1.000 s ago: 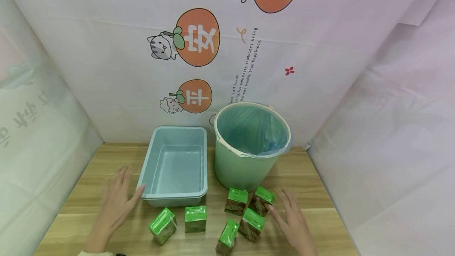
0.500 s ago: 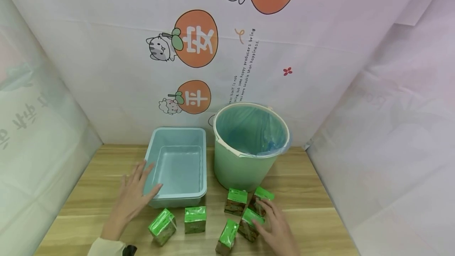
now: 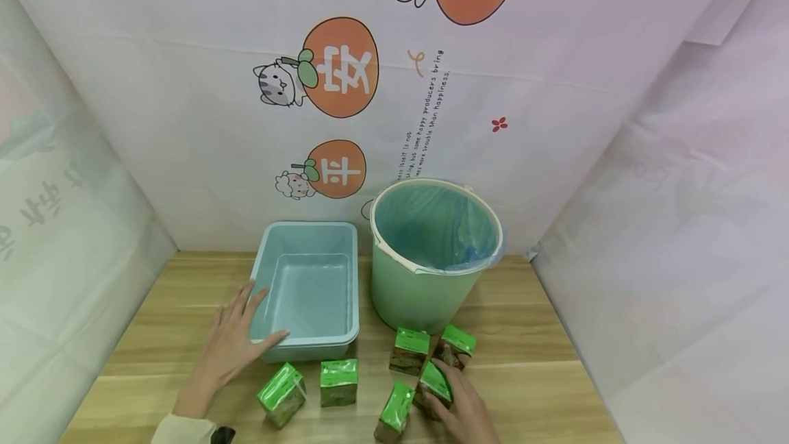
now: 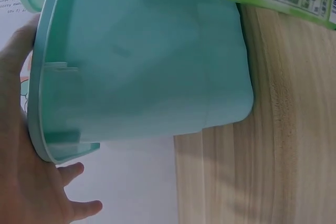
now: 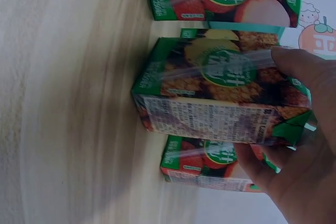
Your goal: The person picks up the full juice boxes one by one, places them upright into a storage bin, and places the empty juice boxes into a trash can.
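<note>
My right hand (image 3: 464,408) grips a small green-topped juice carton (image 3: 435,380) between thumb and fingers. The right wrist view shows pineapple pictures and a clear straw along this juice carton (image 5: 210,114), with the thumb on one side and the fingertips on the other. Close beside it stand more juice cartons (image 3: 409,350), one with strawberry pictures (image 5: 191,3). At the left, my left hand (image 3: 231,342) touches the rim of a light-blue plastic basin (image 3: 311,300), its fingers spread and the thumb reaching over the near corner.
A green bucket (image 3: 407,300) with a bluish bag liner stands behind the cartons, right of the basin. Two juice cartons, one tilted (image 3: 282,392) and one upright (image 3: 338,382), lie in front of the basin. Fabric walls (image 3: 555,88) enclose the wooden table (image 3: 530,334).
My right hand has moved left from beside the back right carton onto the front one, which it now grips. My left hand has moved right and onto the basin's rim.
</note>
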Action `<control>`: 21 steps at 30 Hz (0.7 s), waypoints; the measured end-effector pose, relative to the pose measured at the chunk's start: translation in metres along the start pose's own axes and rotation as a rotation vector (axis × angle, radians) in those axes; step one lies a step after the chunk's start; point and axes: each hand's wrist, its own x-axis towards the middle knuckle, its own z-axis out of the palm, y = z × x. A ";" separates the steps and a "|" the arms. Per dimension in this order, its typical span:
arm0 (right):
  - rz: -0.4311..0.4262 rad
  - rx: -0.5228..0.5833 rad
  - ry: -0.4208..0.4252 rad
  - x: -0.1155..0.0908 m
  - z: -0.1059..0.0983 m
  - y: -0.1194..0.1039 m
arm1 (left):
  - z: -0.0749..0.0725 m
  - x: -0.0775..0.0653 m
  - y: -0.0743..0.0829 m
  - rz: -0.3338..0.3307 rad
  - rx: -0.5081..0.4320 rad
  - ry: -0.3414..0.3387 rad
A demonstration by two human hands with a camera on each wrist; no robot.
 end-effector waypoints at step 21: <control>-0.061 0.017 0.144 0.004 -0.008 -0.008 | 0.003 -0.002 -0.003 0.023 -0.029 0.061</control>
